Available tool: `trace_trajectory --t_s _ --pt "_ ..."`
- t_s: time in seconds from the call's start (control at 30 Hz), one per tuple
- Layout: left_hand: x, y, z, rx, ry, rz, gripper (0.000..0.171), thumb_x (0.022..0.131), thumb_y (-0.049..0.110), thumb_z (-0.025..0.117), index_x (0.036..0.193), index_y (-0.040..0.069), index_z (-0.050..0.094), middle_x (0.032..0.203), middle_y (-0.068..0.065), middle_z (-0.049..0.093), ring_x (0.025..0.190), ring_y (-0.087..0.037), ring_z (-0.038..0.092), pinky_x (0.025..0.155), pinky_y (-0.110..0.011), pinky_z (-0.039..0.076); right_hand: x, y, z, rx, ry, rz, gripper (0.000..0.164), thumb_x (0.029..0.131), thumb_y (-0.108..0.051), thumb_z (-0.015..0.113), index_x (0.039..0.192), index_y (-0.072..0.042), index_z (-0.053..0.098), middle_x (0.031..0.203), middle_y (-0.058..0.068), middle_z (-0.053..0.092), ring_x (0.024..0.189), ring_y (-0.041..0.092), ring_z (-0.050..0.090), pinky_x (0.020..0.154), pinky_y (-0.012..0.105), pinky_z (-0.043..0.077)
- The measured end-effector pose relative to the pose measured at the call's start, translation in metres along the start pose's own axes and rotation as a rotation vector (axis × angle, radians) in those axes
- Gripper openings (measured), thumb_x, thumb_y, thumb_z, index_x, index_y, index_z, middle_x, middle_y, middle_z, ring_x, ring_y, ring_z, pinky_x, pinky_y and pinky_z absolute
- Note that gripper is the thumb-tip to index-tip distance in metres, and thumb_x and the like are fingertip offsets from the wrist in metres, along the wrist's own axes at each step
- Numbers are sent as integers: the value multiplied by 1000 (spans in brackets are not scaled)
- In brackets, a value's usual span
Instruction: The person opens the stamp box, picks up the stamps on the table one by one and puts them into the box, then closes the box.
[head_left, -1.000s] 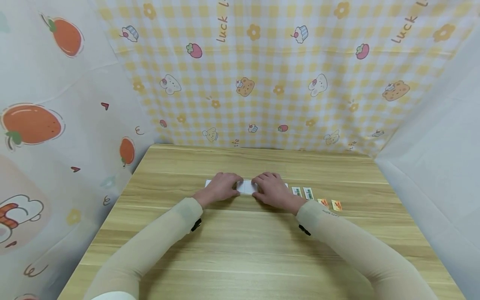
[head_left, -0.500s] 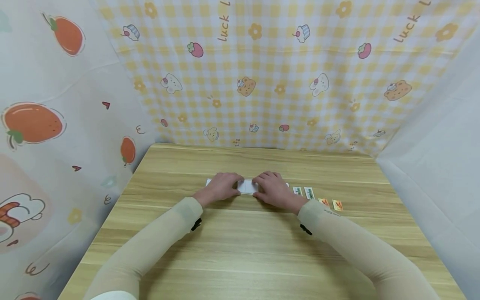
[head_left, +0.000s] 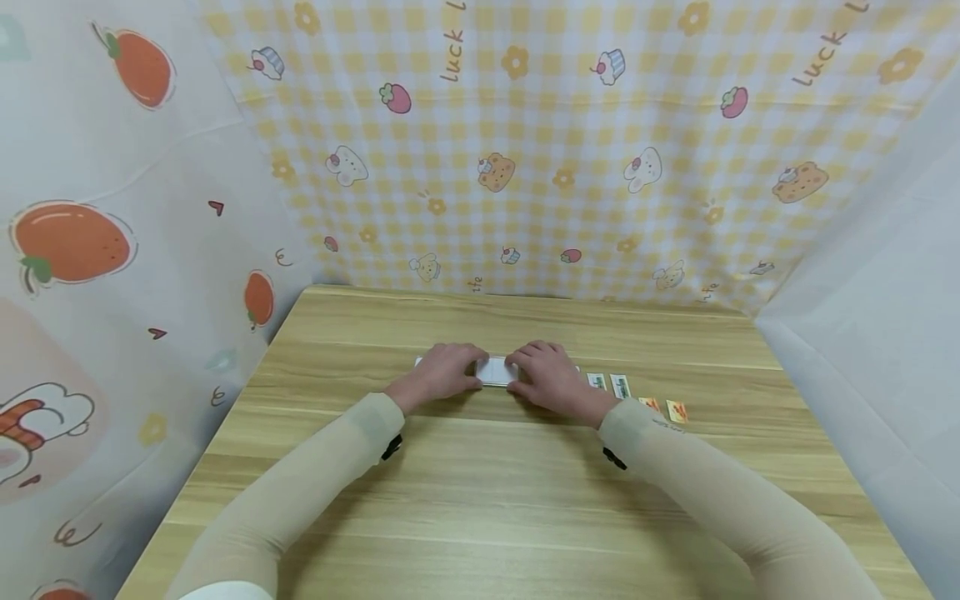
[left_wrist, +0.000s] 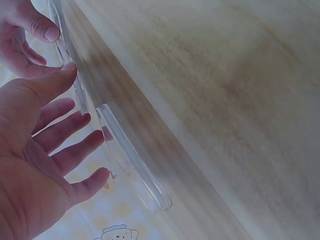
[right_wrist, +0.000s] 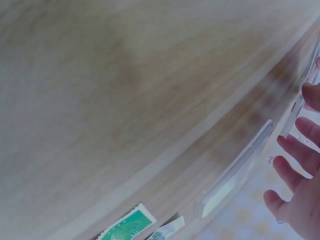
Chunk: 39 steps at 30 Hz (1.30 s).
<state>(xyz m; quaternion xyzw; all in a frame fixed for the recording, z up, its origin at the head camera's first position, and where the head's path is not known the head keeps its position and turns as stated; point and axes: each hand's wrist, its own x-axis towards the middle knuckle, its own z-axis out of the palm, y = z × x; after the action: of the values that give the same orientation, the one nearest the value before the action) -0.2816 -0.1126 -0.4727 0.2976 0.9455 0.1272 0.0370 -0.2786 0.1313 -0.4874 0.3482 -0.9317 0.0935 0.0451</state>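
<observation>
Wooden surface (head_left: 480,500) under a checked backdrop: at its centre a clear strip holder (head_left: 497,371) lies flat, left hand (head_left: 442,375) and right hand (head_left: 547,379) resting relaxed fingers on its ends. Stamps (head_left: 607,385) wait at 3 o'clock; steadying seems underway, picking one likely next.

Pale wood-grain tabletop (head_left: 480,500); yellow gingham cartoon-print backdrop (head_left: 525,150) behind, orange-fruit printed curtain (head_left: 112,250) left, plain white sheet (head_left: 877,333) right. Soft, even light.

Matt wood-grain table (head_left: 495,492), clear glossy plastic case (left_wrist: 131,155)
</observation>
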Motion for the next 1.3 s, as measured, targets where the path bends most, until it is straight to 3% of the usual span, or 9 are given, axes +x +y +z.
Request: trace_trajectory --t_s 0.27,0.63,0.87,1.3 --pt "-1 0 -3 -11 -19 14 50 91 32 77 137 16 62 133 -1 64 109 -16 62 89 -34 50 0 -1 -2 4 6 -9 43 92 -47 72 125 -19 68 127 0 65 124 25 51 106 53 35" --pt "-1 2 -1 -3 -46 18 60 90 33 78 143 17 57 135 -6 60 111 -19 60 90 -37 49 1 -2 -2 18 18 -34 48 91 -45 74 129 -16 67 128 2 64 123 25 51 106 51 36" --pt "3 5 1 -48 -35 21 68 87 29 81 147 15 53 132 -10 60 108 -22 59 87 -38 50 1 -1 0 27 26 -38 51 90 -43 76 131 -16 65 127 2 63 118 23 53 100 48 42" --pt "7 3 0 -50 -55 0 66 84 30 81 143 12 56 130 -5 60 108 -20 55 86 -34 48 2 -2 1 37 43 -63 51 88 -39 79 131 -14 65 125 2 62 113 23 54 97 47 44"
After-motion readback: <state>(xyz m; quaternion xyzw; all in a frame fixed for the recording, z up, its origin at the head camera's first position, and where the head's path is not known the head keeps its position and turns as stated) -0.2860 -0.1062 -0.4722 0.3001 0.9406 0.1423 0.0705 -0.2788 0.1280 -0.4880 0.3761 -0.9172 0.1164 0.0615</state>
